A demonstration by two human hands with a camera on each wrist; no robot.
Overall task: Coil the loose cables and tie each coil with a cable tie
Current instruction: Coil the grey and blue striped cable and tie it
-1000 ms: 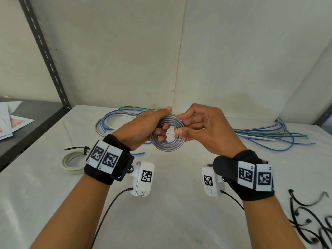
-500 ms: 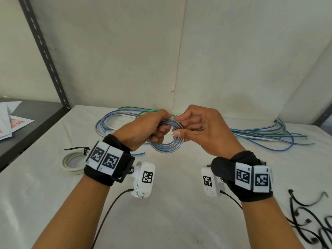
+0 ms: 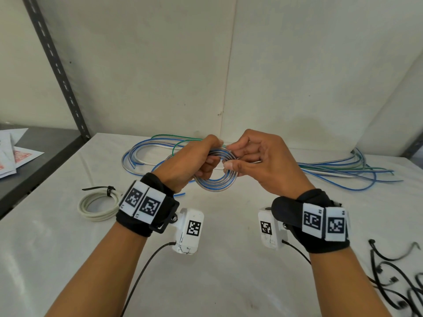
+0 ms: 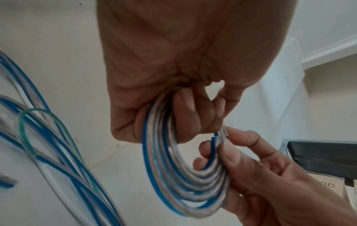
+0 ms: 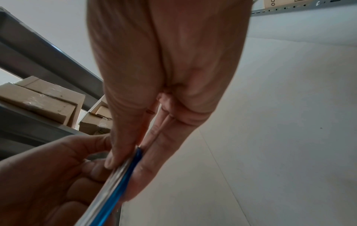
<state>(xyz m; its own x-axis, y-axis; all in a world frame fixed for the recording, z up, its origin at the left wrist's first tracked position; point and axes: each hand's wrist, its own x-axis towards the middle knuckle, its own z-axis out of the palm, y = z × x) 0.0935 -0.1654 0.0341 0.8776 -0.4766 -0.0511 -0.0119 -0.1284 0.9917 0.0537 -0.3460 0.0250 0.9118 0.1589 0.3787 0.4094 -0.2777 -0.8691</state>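
A small coil of clear-and-blue cable [image 3: 216,183] [image 4: 173,175] hangs above the white table [image 3: 229,259], held between both hands. My left hand [image 3: 196,161] [image 4: 179,114] grips the coil's left and upper side with curled fingers. My right hand [image 3: 247,161] [image 5: 125,160] pinches the right side of the coil between thumb and fingers, where the cable's end shows in the left wrist view. In the right wrist view the cable [image 5: 115,182] appears edge-on.
Loose blue, green and white cables [image 3: 343,170] [image 4: 48,145] lie along the table's back. A white coil [image 3: 98,205] tied with a black tie sits at the left. Several black cable ties [image 3: 398,275] lie at the front right. A grey shelf [image 3: 45,147] with papers stands left.
Both hands have closed in on the coil and turned it a little. The left thumb now curls over the top instead of pointing out.
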